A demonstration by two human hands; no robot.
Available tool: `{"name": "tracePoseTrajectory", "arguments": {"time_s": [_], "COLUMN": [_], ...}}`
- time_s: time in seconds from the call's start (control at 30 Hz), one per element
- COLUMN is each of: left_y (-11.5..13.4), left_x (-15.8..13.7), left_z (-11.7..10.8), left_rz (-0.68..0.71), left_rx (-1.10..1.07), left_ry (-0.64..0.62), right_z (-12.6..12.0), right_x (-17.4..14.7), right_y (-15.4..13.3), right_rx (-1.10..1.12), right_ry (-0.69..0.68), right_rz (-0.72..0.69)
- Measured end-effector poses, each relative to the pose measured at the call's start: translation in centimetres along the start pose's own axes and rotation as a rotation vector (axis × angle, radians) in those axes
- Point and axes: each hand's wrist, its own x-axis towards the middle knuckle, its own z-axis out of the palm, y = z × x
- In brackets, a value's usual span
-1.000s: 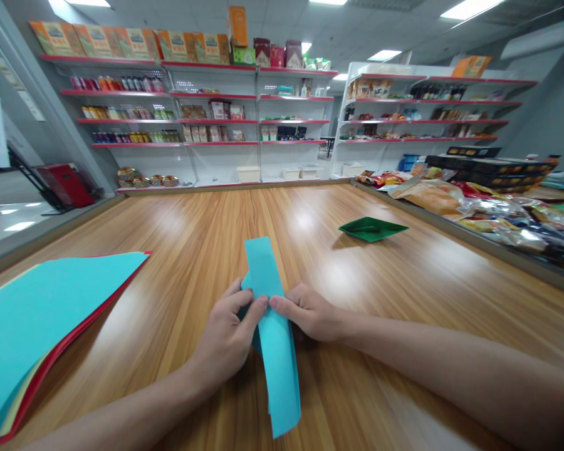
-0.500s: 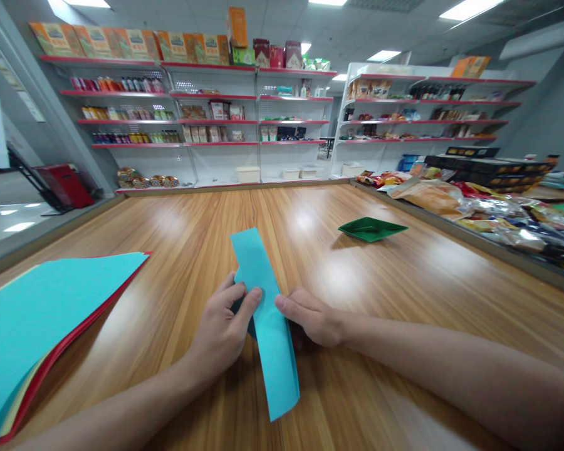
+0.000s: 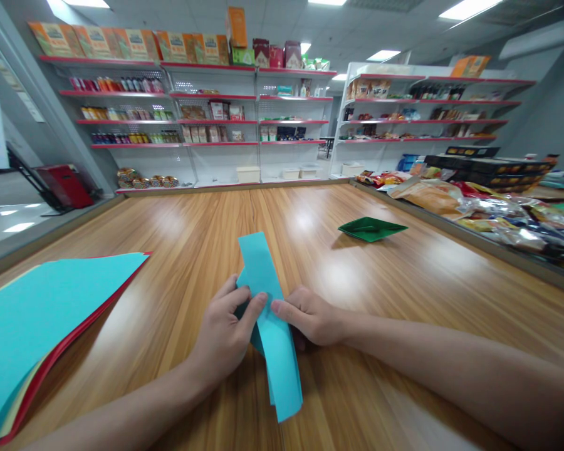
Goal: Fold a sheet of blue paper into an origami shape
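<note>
A folded strip of light-blue paper (image 3: 259, 260) is held between my two hands above the wooden table, its long side running away from me. My left hand (image 3: 225, 322) pinches it from the left, thumb on top and fingers behind. From the other side my right hand (image 3: 313, 316) grips its right edge, thumb pressed on the upper face. More folded layers show under the strip at the left and at its lower end. The fingertips behind the paper are hidden. Farther off to the right lies a folded green paper boat (image 3: 372, 230).
A stack of coloured sheets (image 3: 51, 307), blue on top with red and cream below, lies at the left. Packaged snacks (image 3: 489, 210) and black boxes (image 3: 493, 169) fill the area beyond the right rim. Stocked shelves (image 3: 211, 97) stand behind the wooden table (image 3: 192, 219).
The blue strip has turned slightly more upright and shifted a little right. My thumbs have come closer together on it, and a lower layer now shows at its near end.
</note>
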Motion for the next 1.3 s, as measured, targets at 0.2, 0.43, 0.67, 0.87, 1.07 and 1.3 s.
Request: {"name": "tracePoseTrajectory", "arguments": {"time_s": [0.2,0.43,0.67,0.87,1.07,1.3], "left_y": [0.2,-0.1,-0.2,-0.3,-0.8,-1.2], "left_x": [-0.2,-0.2,-0.2,0.0,0.2,0.1], "left_z": [-0.1,0.0,0.1,0.0,0.1,0.2], "left_rz": [0.04,0.066,0.067,0.058,0.035,0.023], "left_rx": [-0.005,0.016,0.034,0.012,-0.046,-0.079], "left_ry": [0.011,0.048,0.082,0.122,0.087,0.06], "right_z": [-0.3,-0.3,-0.1,0.0,0.2,0.2], "right_x": [-0.1,-0.2,-0.2,-0.2,-0.3,-0.2], "right_y": [0.1,-0.2,-0.5,-0.5,-0.7,-0.7], "right_rx": [-0.027,-0.054,-0.039,-0.02,-0.103,-0.256], "right_ry": [-0.048,-0.069,-0.083,-0.094,-0.013,0.06], "right_rz": [-0.044,-0.042,0.002,0.02,-0.011,-0.132]}}
